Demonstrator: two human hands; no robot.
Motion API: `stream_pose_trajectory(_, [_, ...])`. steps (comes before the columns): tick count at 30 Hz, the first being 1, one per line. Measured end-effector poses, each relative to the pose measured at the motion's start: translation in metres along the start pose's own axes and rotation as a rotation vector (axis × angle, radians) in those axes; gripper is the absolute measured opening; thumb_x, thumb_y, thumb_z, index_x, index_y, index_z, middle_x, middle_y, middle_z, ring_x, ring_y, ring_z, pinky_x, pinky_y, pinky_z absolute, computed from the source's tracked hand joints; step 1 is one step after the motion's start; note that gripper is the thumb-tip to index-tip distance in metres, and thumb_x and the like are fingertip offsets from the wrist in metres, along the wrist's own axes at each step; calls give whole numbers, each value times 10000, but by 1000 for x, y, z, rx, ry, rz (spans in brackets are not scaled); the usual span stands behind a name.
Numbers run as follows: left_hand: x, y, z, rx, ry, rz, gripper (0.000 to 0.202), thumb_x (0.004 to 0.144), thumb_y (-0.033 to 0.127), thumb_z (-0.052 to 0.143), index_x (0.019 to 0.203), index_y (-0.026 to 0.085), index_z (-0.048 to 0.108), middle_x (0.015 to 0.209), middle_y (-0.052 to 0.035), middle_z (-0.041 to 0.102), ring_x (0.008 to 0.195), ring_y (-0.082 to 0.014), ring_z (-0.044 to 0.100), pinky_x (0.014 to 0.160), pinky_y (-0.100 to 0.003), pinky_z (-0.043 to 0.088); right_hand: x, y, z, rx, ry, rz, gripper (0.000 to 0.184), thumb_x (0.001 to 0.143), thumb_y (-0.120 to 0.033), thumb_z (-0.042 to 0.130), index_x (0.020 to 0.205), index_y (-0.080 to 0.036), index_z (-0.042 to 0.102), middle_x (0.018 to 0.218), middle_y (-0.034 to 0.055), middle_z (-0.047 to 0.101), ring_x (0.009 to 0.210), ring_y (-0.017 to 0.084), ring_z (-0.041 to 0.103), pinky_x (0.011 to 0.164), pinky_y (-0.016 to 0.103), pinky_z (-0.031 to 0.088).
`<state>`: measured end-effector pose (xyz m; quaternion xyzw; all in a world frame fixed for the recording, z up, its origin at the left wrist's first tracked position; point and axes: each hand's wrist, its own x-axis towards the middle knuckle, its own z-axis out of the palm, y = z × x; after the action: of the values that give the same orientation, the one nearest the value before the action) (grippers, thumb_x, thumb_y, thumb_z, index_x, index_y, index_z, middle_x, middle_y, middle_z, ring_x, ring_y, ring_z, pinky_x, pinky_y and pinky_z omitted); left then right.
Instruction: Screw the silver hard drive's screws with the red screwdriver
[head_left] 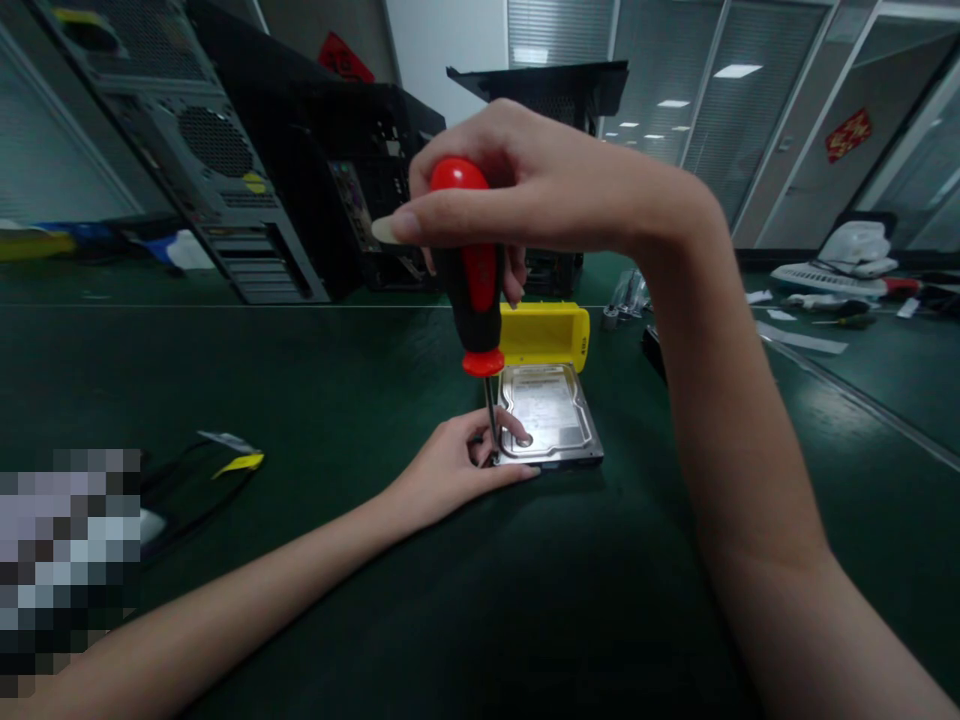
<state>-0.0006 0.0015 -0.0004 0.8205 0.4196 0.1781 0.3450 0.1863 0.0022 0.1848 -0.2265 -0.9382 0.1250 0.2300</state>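
Observation:
A silver hard drive (555, 415) lies flat on the dark green table. My left hand (461, 455) grips its near left corner, with the thumb along the front edge and a fingertip on the top cover. Above it, my right hand (495, 190) is wrapped round the red and black handle of a screwdriver (480, 300). The screwdriver stands nearly upright, and its shaft runs down to the drive's near left corner beside my left fingers. Whether the tip sits in a screw is too small to tell. Directly behind the drive is a yellow plastic tray (547, 335).
An open black computer case (262, 150) stands at the back left, with another dark case (555, 90) behind my right hand. A cable with a yellow tag (240, 463) lies on the left. Small clear bags (628, 295) and scattered tools (832, 305) are on the right.

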Motion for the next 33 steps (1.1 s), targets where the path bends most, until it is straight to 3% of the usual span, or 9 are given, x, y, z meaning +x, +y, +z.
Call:
stream_pose_trajectory(8, [0,2,0,-1,-6,5,519,733,579,681,1064,188,599,689,54,391,594,-109,350,552,-236,255,1,1,1,-20,-16,-114,332,930,-324,503,1032,-25,608,956,85,650,757,93,612,556,188,513])
stream_pose_trajectory(11, [0,2,0,5,3,2,522,727,579,684,1058,184,602,696,50,412,601,-110,367,562,-234,263,2,2,-1,-80,4,-153,359,911,-353,526,1073,-52,634,954,68,645,743,83,585,578,187,516])
stream_pose_trajectory(14, [0,1,0,2,4,4,520,726,578,683,1054,182,603,703,45,425,610,-113,381,563,-233,265,2,3,-2,-159,32,-172,342,901,-362,536,1070,-88,653,1012,48,635,877,91,577,709,184,526])
stream_pose_trajectory(18, [0,1,0,-3,1,9,511,728,572,684,1049,181,606,687,51,411,599,-110,370,560,-234,261,1,1,-2,-177,54,-167,342,900,-305,550,1111,-39,595,1078,59,605,841,59,572,561,120,490])
stream_pose_trajectory(24, [-1,4,-1,-2,-3,2,509,730,568,686,1050,181,603,683,55,393,595,-108,355,557,-232,259,1,-1,3,-111,24,-95,295,930,-282,504,990,-19,624,848,32,604,625,27,533,465,107,424])
stream_pose_trajectory(29, [-1,3,-1,-11,-7,1,501,737,566,680,1054,187,600,681,57,385,594,-110,353,565,-235,271,2,1,3,-101,37,-39,402,944,-382,471,923,-14,629,780,59,597,597,38,516,478,128,418])
stream_pose_trajectory(33, [0,2,0,-14,-2,3,497,737,556,681,1057,184,601,680,55,395,595,-110,353,563,-232,261,1,-2,0,-69,29,8,411,974,-347,364,962,-26,619,855,70,614,675,58,546,485,107,418])
